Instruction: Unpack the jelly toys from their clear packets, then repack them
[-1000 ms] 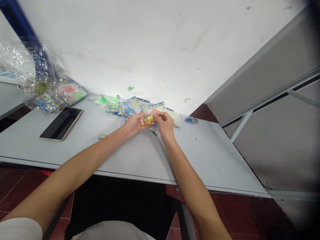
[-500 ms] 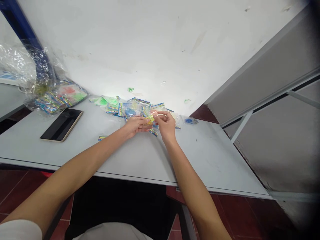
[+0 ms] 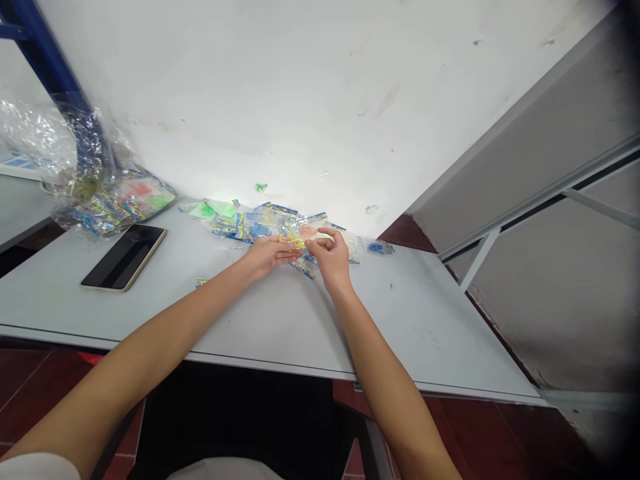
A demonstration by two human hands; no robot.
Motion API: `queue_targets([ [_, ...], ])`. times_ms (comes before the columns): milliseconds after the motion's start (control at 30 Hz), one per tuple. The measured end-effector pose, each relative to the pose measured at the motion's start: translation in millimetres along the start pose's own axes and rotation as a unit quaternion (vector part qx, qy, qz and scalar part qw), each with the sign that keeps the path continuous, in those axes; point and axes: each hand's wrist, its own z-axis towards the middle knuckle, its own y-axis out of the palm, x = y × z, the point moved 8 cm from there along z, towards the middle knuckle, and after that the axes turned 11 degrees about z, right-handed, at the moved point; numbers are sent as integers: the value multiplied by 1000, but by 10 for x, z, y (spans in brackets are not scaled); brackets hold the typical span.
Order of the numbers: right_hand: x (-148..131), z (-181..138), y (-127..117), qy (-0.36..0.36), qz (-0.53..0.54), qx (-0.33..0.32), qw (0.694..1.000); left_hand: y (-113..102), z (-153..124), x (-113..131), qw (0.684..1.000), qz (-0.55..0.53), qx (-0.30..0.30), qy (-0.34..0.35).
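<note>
Both of my hands meet over a grey table [image 3: 280,320], at the near edge of a pile of small clear packets [image 3: 250,223] with colourful header strips and green, blue and yellow contents. My left hand [image 3: 267,255] and my right hand [image 3: 330,257] pinch one small clear packet with a yellow piece [image 3: 299,235] between their fingertips. The left fingers lie under it, the right thumb and forefinger close on its right side.
A dark phone [image 3: 124,257] lies face up at the table's left. Behind it sits a crumpled clear plastic bag [image 3: 75,173] with more packets. A white wall [image 3: 300,100] backs the table, and a grey metal frame [image 3: 525,200] stands to the right.
The yellow packet has shifted slightly up and away toward the pile, with both hands following it. The view has dipped a little.
</note>
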Motion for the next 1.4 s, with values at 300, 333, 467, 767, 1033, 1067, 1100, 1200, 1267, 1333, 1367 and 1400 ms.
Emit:
queue_targets([
  [300,-32,-9,90,-23,28,-44,998,-14,31,3,999,-42,19,-10],
  [333,-55,-7,96,-38,39,-46,997,-1,27,4,999,-40,13,-11],
  [467,-112,-4,102,-71,58,-55,994,35,8,-2,999,-33,-7,-23],
  [767,-193,-48,119,-103,37,-86,990,-7,20,45,996,-81,-1,-23],
  [1033,-154,-28,120,-89,16,-85,992,-27,32,56,994,-102,-2,-26],
  [1067,-145,-26,117,-86,8,-84,993,-30,31,67,995,-95,1,-17],
  [1100,-138,-24,113,-85,-2,-82,993,-26,29,77,996,-87,0,-8],
  [1200,-132,-22,102,-91,-26,-78,992,3,15,86,998,-67,-7,3],
  [1267,-132,-20,92,-97,-38,-74,992,12,6,85,998,-60,-5,4],
  [1333,-138,-19,85,-103,-52,-74,991,0,3,83,998,-57,6,4],
  [1367,-144,-22,85,-105,-57,-76,990,-11,4,83,998,-57,12,4],
  [1400,-152,-26,90,-107,-61,-80,989,-23,7,84,998,-58,17,5],
])
